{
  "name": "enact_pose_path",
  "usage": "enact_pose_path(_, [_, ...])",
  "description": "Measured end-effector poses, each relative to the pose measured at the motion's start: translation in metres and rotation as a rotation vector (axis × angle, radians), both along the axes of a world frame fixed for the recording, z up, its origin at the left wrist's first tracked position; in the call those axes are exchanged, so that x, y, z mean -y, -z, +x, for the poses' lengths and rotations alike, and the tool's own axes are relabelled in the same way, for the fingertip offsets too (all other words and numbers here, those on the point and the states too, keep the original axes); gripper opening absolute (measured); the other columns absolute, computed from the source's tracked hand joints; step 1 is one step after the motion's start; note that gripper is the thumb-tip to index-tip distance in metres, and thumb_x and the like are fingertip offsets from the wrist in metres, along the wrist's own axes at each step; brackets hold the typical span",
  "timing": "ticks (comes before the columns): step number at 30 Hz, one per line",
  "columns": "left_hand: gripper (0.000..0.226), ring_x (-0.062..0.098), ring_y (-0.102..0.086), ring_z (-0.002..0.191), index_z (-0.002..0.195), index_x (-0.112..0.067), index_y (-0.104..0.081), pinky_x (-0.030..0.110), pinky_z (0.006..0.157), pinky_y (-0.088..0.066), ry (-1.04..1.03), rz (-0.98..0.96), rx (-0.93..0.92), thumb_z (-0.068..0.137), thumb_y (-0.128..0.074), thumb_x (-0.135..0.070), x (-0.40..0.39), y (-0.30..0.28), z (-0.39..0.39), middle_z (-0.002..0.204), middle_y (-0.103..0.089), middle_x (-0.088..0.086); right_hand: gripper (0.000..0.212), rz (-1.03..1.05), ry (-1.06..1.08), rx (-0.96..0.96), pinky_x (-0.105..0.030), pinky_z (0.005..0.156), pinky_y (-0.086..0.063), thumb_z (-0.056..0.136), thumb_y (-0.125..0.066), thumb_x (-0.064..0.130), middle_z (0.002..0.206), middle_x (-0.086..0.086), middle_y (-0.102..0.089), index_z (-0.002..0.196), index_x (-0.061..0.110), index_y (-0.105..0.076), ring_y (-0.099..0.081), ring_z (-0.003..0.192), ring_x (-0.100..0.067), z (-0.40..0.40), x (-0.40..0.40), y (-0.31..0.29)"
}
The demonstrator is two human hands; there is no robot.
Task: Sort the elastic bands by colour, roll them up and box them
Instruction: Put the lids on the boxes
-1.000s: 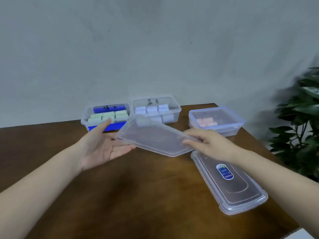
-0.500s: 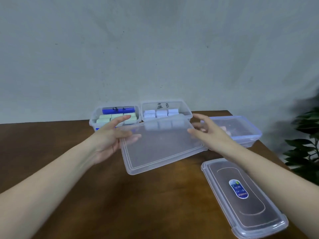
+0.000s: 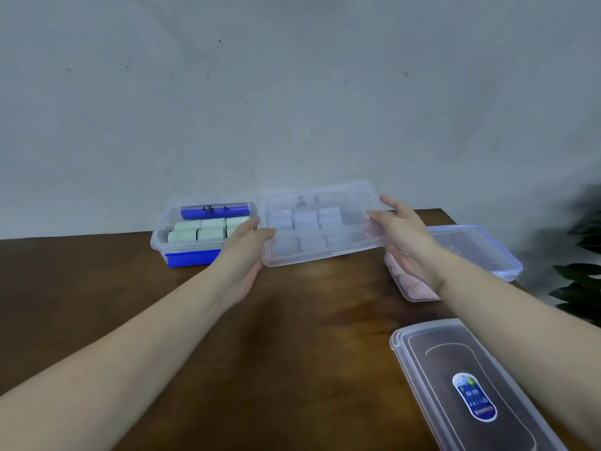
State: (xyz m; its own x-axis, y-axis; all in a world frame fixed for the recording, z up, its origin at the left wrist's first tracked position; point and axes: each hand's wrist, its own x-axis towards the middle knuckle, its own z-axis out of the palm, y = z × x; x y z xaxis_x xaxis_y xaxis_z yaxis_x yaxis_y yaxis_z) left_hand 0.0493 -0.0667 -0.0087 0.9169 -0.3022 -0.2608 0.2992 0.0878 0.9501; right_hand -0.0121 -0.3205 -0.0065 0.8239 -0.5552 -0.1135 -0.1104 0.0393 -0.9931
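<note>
A clear plastic lid (image 3: 335,249) hovers over the middle box of white rolled bands (image 3: 305,218), tilted toward me. My left hand (image 3: 244,255) grips the lid's left edge, thumb on top. My right hand (image 3: 400,236) grips its right edge. To the left stands an open box (image 3: 159,242) with pale green rolls (image 3: 195,231) and a blue roll (image 3: 214,210). On the right a lidded box (image 3: 481,249) holds pink rolls (image 3: 413,288).
Another clear lid (image 3: 468,392) with a blue sticker lies flat at the table's front right. A blue lid (image 3: 192,258) shows under the green box. Dark plant leaves (image 3: 582,275) stand past the brown table's (image 3: 81,288) right edge. A grey wall is behind.
Both hands carried the clear lid away from me, from mid-table to above the white box. My left hand, open before, now grips the lid's left edge.
</note>
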Motion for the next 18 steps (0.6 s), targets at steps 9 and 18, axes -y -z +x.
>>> enact_pose_path(9, [0.062, 0.008, -0.035, 0.13, 0.156, -0.028, -0.023, 0.027, 0.104, -0.028, -0.007, 0.19, 0.123, 0.101, -0.05, -0.023, 0.043, 0.0, 0.019, 0.155, -0.029, -0.016, 0.03, -0.297, -0.018, -0.176, -0.027, 0.076, -0.049, 0.101, -0.042, 0.02, 0.115, -0.001, -0.068, 0.123, 0.018, -0.062, -0.063, 0.103, -0.018, 0.064, 0.027, 0.01])
enact_pose_path(18, [0.068, 0.016, -0.025, 0.146, 0.157, -0.03, -0.022, 0.042, 0.12, -0.022, -0.041, 0.209, 0.051, 0.097, -0.053, -0.032, 0.034, -0.004, 0.021, 0.161, -0.023, -0.014, 0.037, -0.433, -0.187, -0.342, -0.033, 0.077, -0.046, 0.089, -0.036, 0.009, 0.111, -0.015, -0.071, 0.104, 0.009, -0.07, -0.065, 0.098, -0.03, 0.059, 0.023, 0.007])
